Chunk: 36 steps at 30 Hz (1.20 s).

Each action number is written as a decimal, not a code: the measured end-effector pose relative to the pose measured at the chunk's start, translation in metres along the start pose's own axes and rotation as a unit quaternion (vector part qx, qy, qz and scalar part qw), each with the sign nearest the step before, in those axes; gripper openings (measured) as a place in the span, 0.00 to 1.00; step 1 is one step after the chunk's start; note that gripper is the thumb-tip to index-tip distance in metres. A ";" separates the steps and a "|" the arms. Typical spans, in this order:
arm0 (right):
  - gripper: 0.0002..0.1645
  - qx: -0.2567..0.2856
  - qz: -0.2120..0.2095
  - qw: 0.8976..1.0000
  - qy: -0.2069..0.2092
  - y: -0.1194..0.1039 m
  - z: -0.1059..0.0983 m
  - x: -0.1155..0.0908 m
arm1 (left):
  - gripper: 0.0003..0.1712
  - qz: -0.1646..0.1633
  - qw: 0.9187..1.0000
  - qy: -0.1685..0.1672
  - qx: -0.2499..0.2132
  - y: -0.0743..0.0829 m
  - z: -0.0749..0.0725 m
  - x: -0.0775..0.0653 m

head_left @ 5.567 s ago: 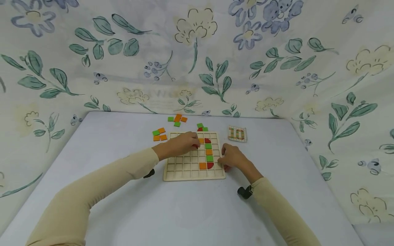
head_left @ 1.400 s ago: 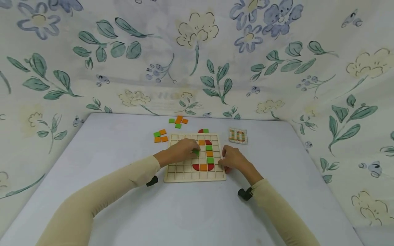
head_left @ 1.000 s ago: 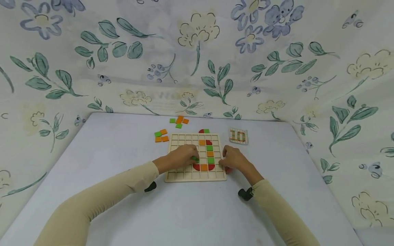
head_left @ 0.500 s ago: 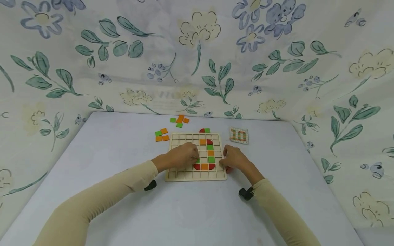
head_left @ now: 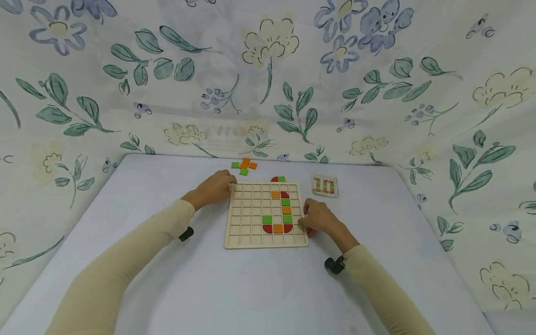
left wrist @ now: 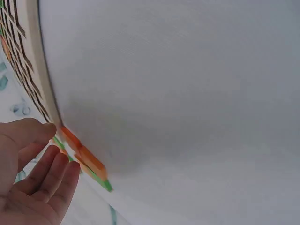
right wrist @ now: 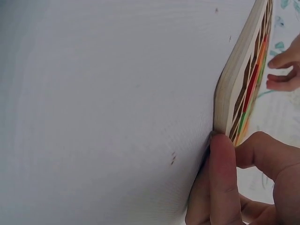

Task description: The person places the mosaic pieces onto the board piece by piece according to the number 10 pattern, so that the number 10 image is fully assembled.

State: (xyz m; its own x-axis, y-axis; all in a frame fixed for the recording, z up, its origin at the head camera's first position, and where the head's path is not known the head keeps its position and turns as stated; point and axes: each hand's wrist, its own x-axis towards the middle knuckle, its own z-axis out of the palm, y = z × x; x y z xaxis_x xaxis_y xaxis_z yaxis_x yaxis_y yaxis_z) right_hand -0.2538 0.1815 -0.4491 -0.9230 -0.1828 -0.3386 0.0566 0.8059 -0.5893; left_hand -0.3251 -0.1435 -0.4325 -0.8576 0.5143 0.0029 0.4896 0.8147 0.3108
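A pale wooden grid board [head_left: 247, 239] lies mid-table, with orange, green and red tiles set in its right half. One green tile [head_left: 267, 219] sits just behind a red rounded piece [head_left: 268, 229]. My left hand [head_left: 215, 187] hovers by the back left corner, covering the loose tiles there in the head view. From the left wrist, its fingers are relaxed with nothing between them, near orange tiles [left wrist: 93, 161] beside the board's corner. My right hand [head_left: 319, 215] holds the board's right edge; in the right wrist view its fingertips [right wrist: 222, 147] press against the rim.
Behind the board lie a loose group of green and orange tiles [head_left: 244, 164] and a red and green pair [head_left: 278, 179]. A patterned card [head_left: 324, 186] rests at the back right. A floral cloth [head_left: 268, 93] rises behind the white table [head_left: 251, 288].
A red piece and then a green tile have come to lie in the board's front rows. My left hand has released the green tile and moved back left. The right hand stays put.
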 end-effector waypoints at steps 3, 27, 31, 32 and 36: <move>0.17 -0.004 0.000 1.000 0.001 0.000 0.000 0.000 | 0.17 -0.012 1.000 -0.003 0.007 -0.010 0.001 -0.002; 0.17 -0.004 -0.004 1.000 -0.002 -0.001 0.001 0.000 | 0.21 -0.023 0.999 -0.012 -0.048 -0.025 0.001 -0.002; 0.17 -0.003 -0.003 1.000 -0.004 -0.001 0.001 -0.001 | 0.23 -0.018 0.998 -0.012 -0.057 -0.007 0.001 -0.002; 0.17 -0.003 -0.003 1.000 -0.004 -0.001 0.001 -0.001 | 0.23 -0.008 0.998 -0.010 -0.059 -0.002 0.001 -0.002; 0.16 -0.004 -0.002 1.000 0.002 -0.001 0.001 -0.001 | 0.23 0.042 0.997 -0.008 -0.062 0.020 0.009 0.000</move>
State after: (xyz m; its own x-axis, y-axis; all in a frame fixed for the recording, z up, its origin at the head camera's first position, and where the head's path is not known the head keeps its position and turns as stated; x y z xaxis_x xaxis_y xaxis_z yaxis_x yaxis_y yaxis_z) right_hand -0.2524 0.1802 -0.4482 -0.9247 -0.1842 -0.3332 0.0495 0.8095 -0.5850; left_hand -0.3143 -0.1247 -0.4350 -0.8117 0.5837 0.0198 0.5350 0.7296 0.4260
